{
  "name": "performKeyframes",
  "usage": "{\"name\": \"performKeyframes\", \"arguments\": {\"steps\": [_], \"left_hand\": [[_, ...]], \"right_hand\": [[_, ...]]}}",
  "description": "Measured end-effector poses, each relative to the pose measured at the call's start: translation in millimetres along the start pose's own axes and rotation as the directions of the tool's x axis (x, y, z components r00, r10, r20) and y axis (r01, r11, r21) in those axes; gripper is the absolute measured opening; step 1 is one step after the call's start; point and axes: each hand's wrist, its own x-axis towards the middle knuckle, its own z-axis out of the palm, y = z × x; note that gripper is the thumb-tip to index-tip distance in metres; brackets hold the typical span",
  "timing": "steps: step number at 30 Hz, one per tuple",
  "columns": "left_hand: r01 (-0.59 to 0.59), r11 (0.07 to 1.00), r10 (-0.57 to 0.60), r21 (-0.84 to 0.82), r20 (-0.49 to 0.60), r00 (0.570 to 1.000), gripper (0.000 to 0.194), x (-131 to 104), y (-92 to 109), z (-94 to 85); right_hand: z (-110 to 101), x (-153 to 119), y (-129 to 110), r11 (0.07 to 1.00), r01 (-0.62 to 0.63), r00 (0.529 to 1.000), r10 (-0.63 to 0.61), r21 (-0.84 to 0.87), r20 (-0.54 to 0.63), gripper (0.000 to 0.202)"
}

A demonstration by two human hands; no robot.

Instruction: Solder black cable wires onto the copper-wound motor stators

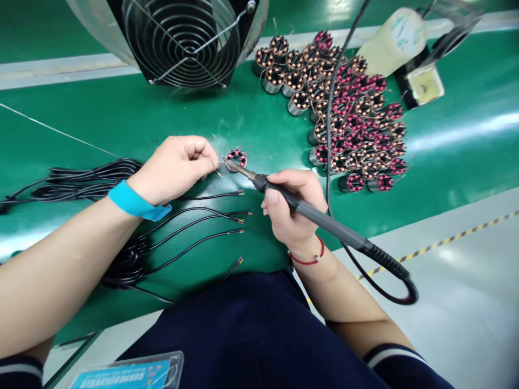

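Note:
My right hand (294, 202) grips a dark soldering iron (328, 219), its metal tip pointing left and meeting the edge of a small round stator (236, 159) with pink-red windings. Just left of that stator, my left hand (182, 162) is closed in a pinch at a thin wire end; a short yellow-tipped lead (219, 173) shows below the fingertips. What exactly the fingertips hold is mostly hidden. Black cables (203, 212) with stripped, coloured ends lie on the green table (259, 243) below my hands.
Many stators (352, 127) stand grouped at the upper right. A fan with a wire guard (188, 48) is at the top. Coiled cables (89, 178) lie left. A yellowish roll (393, 40) and a sponge tray (425, 85) sit upper right. The iron's cord (331, 102) crosses the stators.

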Motion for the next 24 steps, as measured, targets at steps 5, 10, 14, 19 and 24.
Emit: {"name": "performKeyframes", "arguments": {"steps": [5,10,14,19,24], "left_hand": [[0.016,1.000,-0.016,0.004,-0.001,1.000,0.009,0,0,0.0],[0.029,1.000,-0.029,0.008,-0.011,1.000,0.009,0,0,0.3],[-0.004,1.000,0.004,0.012,-0.010,1.000,0.011,1,-2,-0.3],[-0.040,0.999,0.040,0.014,0.013,0.999,0.013,2,-4,-2.2],[-0.078,0.996,0.077,0.045,0.019,0.997,0.016,1,-4,-4.7]], "right_hand": [[0,0,-1,1.000,-0.009,0.999,0.009,0.002,-0.030,0.013],[-1,0,0,0.997,0.000,1.000,-0.001,-0.076,-0.018,0.015],[0,4,2,0.993,-0.039,0.994,0.051,-0.112,0.099,0.028],[3,25,-7,0.990,-0.101,0.946,0.127,-0.101,0.298,0.037],[12,46,-7,0.959,0.017,0.907,0.104,-0.282,0.408,0.036]]}}
